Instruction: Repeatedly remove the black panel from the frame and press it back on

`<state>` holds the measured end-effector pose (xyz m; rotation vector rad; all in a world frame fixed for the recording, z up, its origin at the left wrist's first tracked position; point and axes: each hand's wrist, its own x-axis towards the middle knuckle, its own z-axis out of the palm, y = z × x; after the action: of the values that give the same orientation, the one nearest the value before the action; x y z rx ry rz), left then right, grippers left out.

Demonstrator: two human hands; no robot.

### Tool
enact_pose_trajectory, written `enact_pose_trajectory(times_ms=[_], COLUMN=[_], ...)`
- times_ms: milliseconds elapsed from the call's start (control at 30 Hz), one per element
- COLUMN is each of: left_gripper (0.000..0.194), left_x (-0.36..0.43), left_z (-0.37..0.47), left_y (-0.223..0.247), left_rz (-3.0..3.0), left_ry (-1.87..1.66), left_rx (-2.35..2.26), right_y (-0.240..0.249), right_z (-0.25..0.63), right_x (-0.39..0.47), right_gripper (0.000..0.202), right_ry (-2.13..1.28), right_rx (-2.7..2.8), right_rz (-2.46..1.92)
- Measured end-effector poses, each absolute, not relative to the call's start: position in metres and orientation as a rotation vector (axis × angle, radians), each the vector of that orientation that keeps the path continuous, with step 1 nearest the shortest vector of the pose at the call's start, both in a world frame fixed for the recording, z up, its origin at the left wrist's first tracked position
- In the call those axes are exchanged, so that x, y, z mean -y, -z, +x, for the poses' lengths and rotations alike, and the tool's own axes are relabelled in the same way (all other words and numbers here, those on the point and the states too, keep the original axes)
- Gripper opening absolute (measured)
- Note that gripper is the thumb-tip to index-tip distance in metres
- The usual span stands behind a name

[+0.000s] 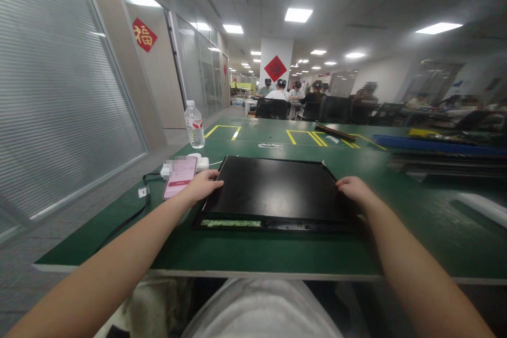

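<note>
A flat black display panel lies in front of me in a dark frame. Along its near side runs a narrow green circuit strip. My left hand is closed on the panel's left edge, thumb on top. At the opposite edge my right hand pinches the panel's side. The undersides of both grips are hidden. Close by my left hand lies a phone with a lit pink screen.
On the green table stands a water bottle, with a white charger and a black cable nearby. Long blue and dark pieces blur at right, by a white bar. Yellow tape marks the far side. People sit farther back.
</note>
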<state>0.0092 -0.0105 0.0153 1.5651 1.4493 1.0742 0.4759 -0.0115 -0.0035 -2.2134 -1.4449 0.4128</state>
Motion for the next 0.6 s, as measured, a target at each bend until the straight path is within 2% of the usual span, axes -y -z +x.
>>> enact_pose_trajectory(times_ms=[167,600], left_gripper=[0.018,0.025], left_x=[0.008,-0.004], left_z=[0.008,-0.001], left_y=[-0.012,0.004], left_rz=[1.639,1.715], left_ry=[-1.177,-1.075], left_rx=[-1.521,-1.61], right_y=[0.003,0.001], right_z=[0.476,0.477], right_x=[0.013,0.014], right_gripper=[0.03,0.026], right_ry=[-0.391,-0.53], right_rx=[1.426,1.303], right_rz=[-2.212,-2.134])
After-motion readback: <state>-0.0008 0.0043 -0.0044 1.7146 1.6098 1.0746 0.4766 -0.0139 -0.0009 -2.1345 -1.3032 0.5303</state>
